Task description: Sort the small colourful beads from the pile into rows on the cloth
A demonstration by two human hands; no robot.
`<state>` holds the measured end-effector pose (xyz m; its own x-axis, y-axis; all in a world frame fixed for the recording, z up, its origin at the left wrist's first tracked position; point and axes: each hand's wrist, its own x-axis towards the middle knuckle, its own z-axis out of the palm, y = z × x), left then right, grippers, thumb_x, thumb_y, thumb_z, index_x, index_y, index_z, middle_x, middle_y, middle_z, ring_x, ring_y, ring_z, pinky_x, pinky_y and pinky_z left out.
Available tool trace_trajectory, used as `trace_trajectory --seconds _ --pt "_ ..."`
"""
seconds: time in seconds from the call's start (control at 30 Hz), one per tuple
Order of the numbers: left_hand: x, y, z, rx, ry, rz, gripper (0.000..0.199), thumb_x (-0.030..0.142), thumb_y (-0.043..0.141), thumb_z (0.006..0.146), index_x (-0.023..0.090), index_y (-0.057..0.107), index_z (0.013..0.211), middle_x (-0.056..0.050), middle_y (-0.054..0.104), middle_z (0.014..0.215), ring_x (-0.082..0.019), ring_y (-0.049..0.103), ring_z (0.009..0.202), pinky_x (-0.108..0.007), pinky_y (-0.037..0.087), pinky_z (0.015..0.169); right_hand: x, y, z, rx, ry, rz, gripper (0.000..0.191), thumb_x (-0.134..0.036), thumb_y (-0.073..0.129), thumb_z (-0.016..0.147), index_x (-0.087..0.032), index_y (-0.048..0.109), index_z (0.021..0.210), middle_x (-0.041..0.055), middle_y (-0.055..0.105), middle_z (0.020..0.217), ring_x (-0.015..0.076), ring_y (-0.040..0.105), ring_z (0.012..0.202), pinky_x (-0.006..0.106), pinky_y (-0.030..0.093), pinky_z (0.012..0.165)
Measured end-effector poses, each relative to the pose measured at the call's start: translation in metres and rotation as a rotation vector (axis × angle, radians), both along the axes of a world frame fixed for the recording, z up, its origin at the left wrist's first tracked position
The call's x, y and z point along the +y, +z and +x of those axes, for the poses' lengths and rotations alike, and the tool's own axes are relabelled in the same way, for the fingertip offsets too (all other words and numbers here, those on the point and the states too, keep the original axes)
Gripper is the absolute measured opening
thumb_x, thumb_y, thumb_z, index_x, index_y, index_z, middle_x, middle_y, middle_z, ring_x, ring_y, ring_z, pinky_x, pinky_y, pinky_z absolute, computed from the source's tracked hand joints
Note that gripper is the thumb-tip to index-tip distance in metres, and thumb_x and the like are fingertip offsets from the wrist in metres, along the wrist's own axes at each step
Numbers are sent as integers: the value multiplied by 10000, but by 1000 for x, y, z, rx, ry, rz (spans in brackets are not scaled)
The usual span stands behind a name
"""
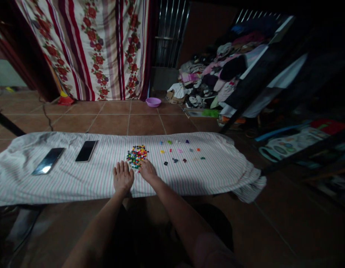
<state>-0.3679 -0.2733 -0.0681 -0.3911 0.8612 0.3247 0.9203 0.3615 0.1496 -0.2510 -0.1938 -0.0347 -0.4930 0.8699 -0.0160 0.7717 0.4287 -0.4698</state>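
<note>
A heap of tiny multicoloured plastic pieces lies on the striped cloth in front of me. My left hand rests at the heap's near left side, its fingers stretched out and nothing seen in it. At the heap's near right edge, my right hand has its fingers curled together among the pieces; whatever they pinch is too small to make out. Right of the heap, little groups of pieces sit apart in loose rows by colour, among them yellow, pink, black and purple.
Two phones, one shiny and one dark-screened, lie at the left on the cloth. Beyond are a purple basin on the tiled floor, a floral curtain and a large clothes pile. Dark metal bars slant at the right.
</note>
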Motion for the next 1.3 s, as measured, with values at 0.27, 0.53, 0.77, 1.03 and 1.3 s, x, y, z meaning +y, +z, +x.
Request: trace_trajectory --seconds 0.27,0.53,0.77,1.03,1.3 --pt "-1 -1 2 20 -11 18 584 355 312 926 30 505 1372 -215 479 1447 -370 382 1387 -532 287 1137 -4 6 0 46 2 36 191 -155 525 878 -214 649 1011 57 667 1081 182 592 1038 287 429 908" --pt "-2 -3 2 23 3 20 581 357 301 929 45 508 1373 -202 485 1447 -355 378 1393 -514 275 1140 -3 7 5 149 -125 10 179 -189 508 895 -236 605 1039 4 698 1008 145 628 911 237 425 771" --pt "-1 0 3 75 14 -23 585 347 294 927 36 498 1378 -193 478 1456 -354 386 1381 -503 277 1131 3 -13 44 210 -210 73 136 -192 543 872 -233 614 980 0 686 900 147 614 845 234 417 737" --pt "-5 11 8 54 23 -94 591 345 290 926 37 480 1394 -182 454 1479 -342 354 1406 -485 252 1148 16 -36 132 371 -276 265 135 -185 523 845 -217 634 914 31 640 915 146 606 776 253 471 762" --pt "-4 9 7 46 45 -136 593 350 289 927 56 466 1411 -165 447 1489 -331 338 1417 -465 230 1156 47 -42 246 289 -576 330 167 -227 492 778 -193 652 812 54 653 777 178 591 747 264 466 732"
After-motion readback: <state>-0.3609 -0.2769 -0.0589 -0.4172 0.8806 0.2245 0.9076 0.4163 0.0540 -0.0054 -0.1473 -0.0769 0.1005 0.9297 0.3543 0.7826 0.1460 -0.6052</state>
